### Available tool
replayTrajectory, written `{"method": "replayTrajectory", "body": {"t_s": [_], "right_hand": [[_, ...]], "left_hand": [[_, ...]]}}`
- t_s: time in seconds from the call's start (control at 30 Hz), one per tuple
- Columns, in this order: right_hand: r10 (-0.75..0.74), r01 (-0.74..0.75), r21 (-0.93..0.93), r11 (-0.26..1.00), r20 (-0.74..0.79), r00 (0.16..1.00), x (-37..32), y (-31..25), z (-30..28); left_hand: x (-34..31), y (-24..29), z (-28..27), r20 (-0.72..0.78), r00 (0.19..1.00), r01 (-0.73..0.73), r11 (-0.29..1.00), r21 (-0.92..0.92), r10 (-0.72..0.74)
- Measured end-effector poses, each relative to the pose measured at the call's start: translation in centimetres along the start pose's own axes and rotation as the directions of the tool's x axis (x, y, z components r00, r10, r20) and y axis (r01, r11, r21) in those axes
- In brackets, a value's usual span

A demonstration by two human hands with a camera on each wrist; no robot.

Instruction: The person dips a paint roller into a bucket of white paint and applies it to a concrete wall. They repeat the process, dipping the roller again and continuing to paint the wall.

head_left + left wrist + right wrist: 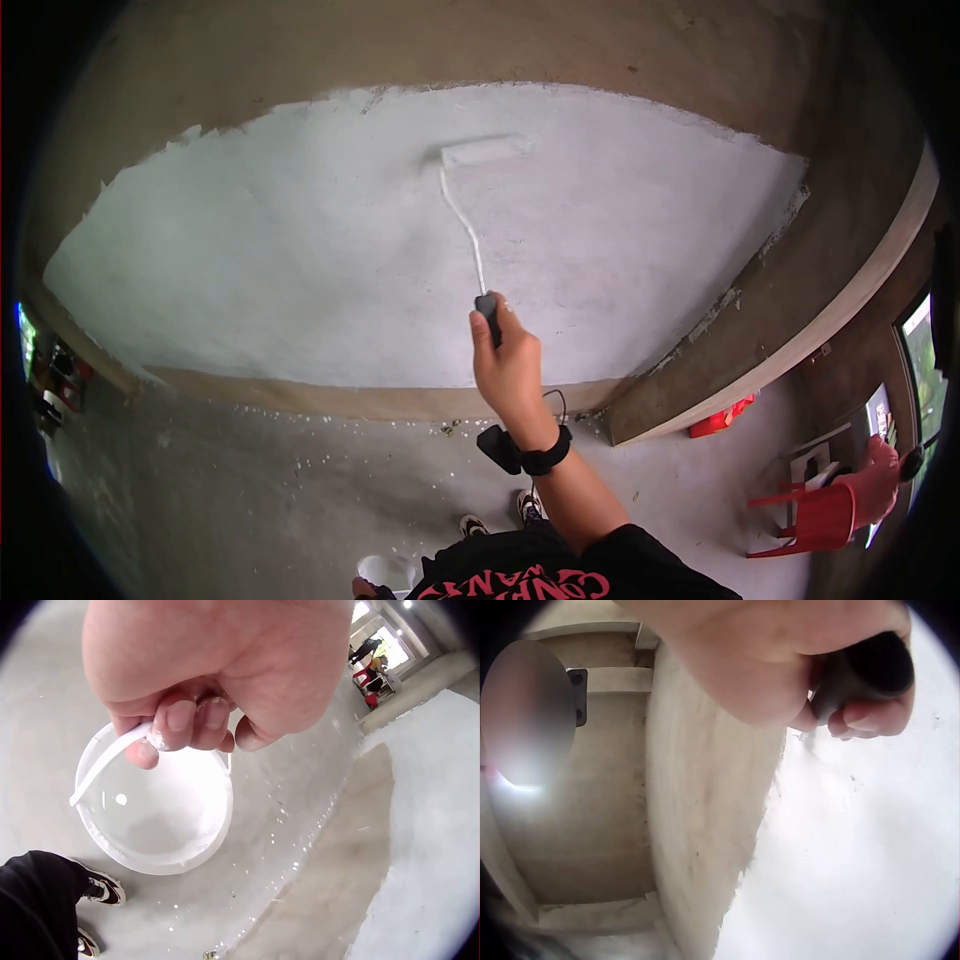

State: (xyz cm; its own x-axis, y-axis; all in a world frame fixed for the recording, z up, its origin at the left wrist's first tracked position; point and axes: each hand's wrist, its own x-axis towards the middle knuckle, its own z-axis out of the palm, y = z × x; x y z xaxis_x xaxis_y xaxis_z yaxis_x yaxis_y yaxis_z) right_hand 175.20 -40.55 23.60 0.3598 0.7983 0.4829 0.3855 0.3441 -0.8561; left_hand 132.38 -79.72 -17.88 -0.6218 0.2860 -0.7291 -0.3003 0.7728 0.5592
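My right hand (508, 368) grips the black handle (489, 312) of a paint roller, its white sleeve (487, 151) against the upper part of the white-painted wall (330, 250). In the right wrist view the fingers of my right hand (810, 667) curl round the black handle (866, 671); the roller's sleeve is out of sight there. Low in the head view, my left hand (364, 588) is beside a white bucket (388, 572). Seen from the left wrist, that hand (214, 667) holds the bucket's white bail handle (112, 759), with the bucket (154, 859) hanging below and pale liquid inside.
Bare brown plaster (240, 50) surrounds the white area, and a projecting pillar (760, 340) stands at the right. White drops dot the grey floor (250, 480). Farther right, a person (876, 475) sits on a red chair (825, 515) near a red object (722, 417).
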Motion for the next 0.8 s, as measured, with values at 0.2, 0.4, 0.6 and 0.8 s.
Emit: {"method": "replayTrajectory", "body": {"t_s": [0.2,0.4,0.6,0.8], "right_hand": [[-0.008,0.009,-0.04,0.999,0.038,0.999,1.3,-0.9,3.1],[-0.026,0.025,0.071,0.997,0.015,1.0,4.0,-4.2,4.4],[0.032,-0.034,0.11,0.993,0.024,0.999,0.7,-1.9,5.6],[-0.008,0.002,0.186,0.983,0.035,0.999,2.8,-4.4,5.8]], "left_hand": [[0.8,0.2,-1.3,-0.015,1.0,0.012,1.0,0.002,-0.012],[0.7,0.1,-1.4,-0.025,0.999,0.037,0.999,-0.007,-0.037],[1.5,0.6,-0.9,-0.028,0.998,0.049,0.998,-0.025,-0.05],[1.9,0.9,-1.2,-0.033,0.997,0.064,0.998,-0.025,-0.064]]}}
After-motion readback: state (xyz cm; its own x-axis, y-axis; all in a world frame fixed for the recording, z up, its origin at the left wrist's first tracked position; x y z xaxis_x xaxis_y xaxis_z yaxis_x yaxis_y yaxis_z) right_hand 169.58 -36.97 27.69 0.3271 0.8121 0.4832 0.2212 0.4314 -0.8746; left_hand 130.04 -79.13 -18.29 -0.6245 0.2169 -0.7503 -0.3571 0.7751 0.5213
